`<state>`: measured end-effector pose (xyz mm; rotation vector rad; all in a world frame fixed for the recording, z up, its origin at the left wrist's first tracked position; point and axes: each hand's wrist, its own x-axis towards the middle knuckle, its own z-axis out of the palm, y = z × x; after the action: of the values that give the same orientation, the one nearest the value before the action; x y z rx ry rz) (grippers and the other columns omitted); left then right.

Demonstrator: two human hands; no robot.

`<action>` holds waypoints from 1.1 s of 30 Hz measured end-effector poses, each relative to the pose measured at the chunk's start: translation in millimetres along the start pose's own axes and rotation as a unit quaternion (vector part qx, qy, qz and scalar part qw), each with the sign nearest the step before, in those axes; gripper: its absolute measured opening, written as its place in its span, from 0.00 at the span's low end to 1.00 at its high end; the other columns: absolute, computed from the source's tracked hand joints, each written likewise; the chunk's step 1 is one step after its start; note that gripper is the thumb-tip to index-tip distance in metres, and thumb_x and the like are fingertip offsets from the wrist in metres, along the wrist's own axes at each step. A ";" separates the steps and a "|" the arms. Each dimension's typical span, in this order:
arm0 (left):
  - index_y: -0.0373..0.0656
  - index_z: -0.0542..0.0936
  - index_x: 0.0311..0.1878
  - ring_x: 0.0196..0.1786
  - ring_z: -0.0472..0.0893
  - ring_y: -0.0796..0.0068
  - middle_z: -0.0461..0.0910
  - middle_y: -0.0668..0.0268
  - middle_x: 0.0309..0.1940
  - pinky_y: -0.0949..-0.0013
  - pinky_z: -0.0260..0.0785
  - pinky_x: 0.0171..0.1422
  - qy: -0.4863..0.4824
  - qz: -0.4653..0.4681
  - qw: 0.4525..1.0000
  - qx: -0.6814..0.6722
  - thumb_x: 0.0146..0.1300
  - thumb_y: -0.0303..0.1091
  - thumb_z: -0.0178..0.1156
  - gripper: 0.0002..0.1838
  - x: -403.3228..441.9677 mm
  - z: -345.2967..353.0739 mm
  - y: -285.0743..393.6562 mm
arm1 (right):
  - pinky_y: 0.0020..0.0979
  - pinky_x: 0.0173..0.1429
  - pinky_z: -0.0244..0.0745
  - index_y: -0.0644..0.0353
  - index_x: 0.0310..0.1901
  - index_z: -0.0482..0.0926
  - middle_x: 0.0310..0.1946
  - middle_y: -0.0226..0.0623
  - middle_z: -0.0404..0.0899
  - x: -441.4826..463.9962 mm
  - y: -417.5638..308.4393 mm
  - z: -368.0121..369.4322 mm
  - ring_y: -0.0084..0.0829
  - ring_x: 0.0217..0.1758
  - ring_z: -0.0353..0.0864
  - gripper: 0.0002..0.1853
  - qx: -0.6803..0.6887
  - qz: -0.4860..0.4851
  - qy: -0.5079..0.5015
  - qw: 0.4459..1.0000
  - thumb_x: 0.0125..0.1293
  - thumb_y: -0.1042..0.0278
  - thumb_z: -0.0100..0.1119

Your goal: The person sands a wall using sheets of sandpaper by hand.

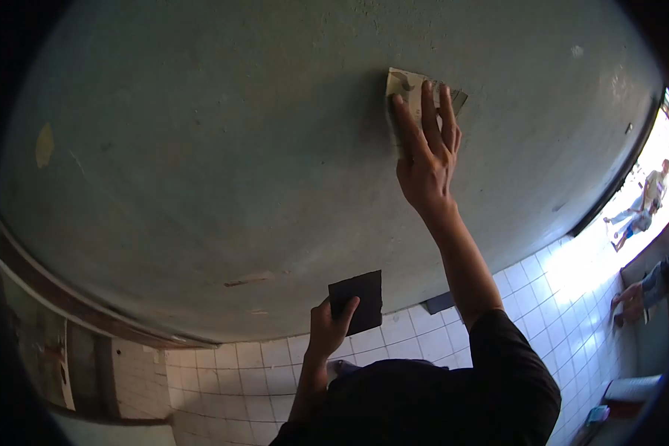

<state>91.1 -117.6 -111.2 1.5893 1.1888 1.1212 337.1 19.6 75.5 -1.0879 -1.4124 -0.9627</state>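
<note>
We note dark, ragged-edged sheet [367, 306], long axis near upright, pinched in left hand [328, 328]; right hand [429, 165] splayed over pale paper [401, 80].

Under my right hand [427, 167] is a pale sheet [407, 76] that looks like paper, and my left hand [327, 329] has a dark sheet [366, 301], matt with a rough edge. The wall [223, 171] looks painted and dull, with little bumps and chipped spots, while the floor tiles [422, 320] look smooth and shine brightly far right. My shirt [438, 405] is matt cloth.
</note>
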 end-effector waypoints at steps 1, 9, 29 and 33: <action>0.32 0.85 0.47 0.38 0.87 0.75 0.90 0.59 0.35 0.67 0.78 0.45 -0.009 0.005 1.000 0.002 0.72 0.40 0.69 0.17 1.5 -9.9 0.9 | 0.46 0.76 0.61 0.44 0.73 0.76 0.80 0.43 0.65 -0.4 -1.2 5.1 0.45 0.87 0.53 0.36 -0.021 0.012 -0.027 0.999 0.63 0.80 0.67; 0.33 0.86 0.47 0.38 0.91 0.65 0.90 0.52 0.37 0.66 0.80 0.45 -0.029 0.105 0.992 0.063 0.70 0.36 0.70 0.14 37.3 -62.4 12.7 | 0.43 0.72 0.57 0.51 0.73 0.74 0.75 0.32 0.73 25.7 -8.6 31.1 0.41 0.84 0.62 0.31 -0.108 0.031 0.081 0.990 0.69 0.74 0.66; 0.46 0.86 0.35 0.38 0.79 0.70 0.83 0.70 0.33 0.56 0.58 0.59 0.093 0.535 0.790 0.285 0.59 0.33 0.73 0.05 157.2 -81.4 85.5 | 0.55 0.86 0.37 0.52 0.68 0.80 0.74 0.29 0.75 -62.6 -38.7 31.2 0.48 0.86 0.54 0.22 -0.113 0.058 -0.018 0.992 0.74 0.66 0.58; 0.52 0.88 0.38 0.36 0.80 0.79 0.84 0.80 0.30 0.61 0.56 0.60 0.101 0.544 0.788 0.271 0.59 0.36 0.74 0.05 169.3 -80.6 75.8 | 0.55 0.86 0.40 0.52 0.68 0.80 0.74 0.29 0.75 -32.6 -35.4 26.0 0.46 0.86 0.55 0.23 -0.110 0.045 0.000 0.993 0.73 0.65 0.60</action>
<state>56.4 40.4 10.2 2.8383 0.6604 1.7694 297.1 31.7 40.3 -1.3026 -1.2667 -1.0725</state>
